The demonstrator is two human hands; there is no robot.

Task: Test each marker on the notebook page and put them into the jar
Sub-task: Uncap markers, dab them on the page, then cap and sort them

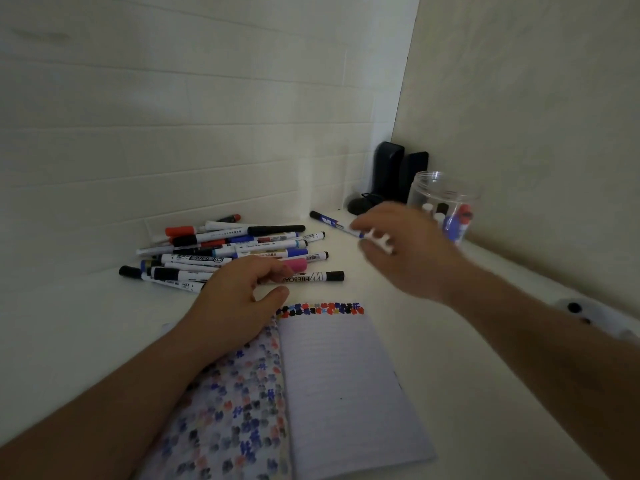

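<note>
At two o'clock on the white surface (398, 306), the blurred right hand (408, 251), fingers loosely spread and holding nothing I can make out, nears the clear plastic jar (445, 199) and could tip it, while the left hand (239, 289) pinches a black-capped whiteboard marker (311, 276) above the open notebook (346, 375).

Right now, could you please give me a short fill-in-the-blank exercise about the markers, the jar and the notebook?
1. The clear jar already holds several ____.
2. The left hand rests at the near edge of the pile of markers, above the open ____.
3. The right hand is blurred in front of the jar, beside a lone marker with a ____ cap.

Missing words: markers; notebook; black
</note>
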